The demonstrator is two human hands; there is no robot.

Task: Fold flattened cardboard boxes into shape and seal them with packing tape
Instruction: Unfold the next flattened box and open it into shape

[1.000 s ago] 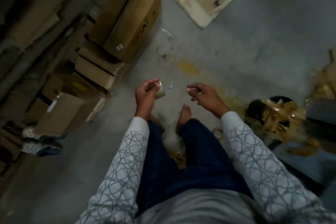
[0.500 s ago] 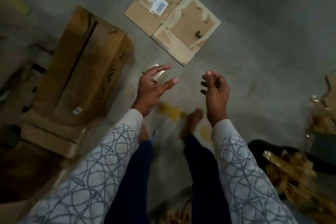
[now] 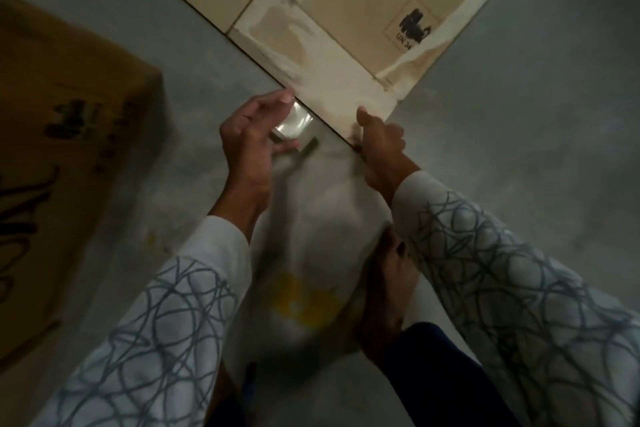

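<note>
The left hand [image 3: 252, 140] curls round a roll of tape [image 3: 293, 122], fingers arched over its top and thumb under it, so the shiny clear roll sits clamped in the grip just off the near edge of the cardboard. The right hand [image 3: 381, 146] pinches the near corner of the flattened box [image 3: 346, 62], thumb pressed on the upper face and the other fingers tucked below the edge; motion blur hides how far they reach under. The two hands are near each other but apart, with the box's edge running between them. The flattened box lies flat on the grey floor [image 3: 536, 149], stretching away to the top of the view, its surface marked by pale torn patches and a black printed stamp. Both sleeves [image 3: 156, 322] are white with looping grey lines. Below the right wrist a bare foot [image 3: 384, 291] stands beside a yellow stain [image 3: 301, 302], with a dark trouser leg [image 3: 433, 374] behind it. A large brown box [image 3: 62, 149] with dark lettering sits well off to the left.
</note>
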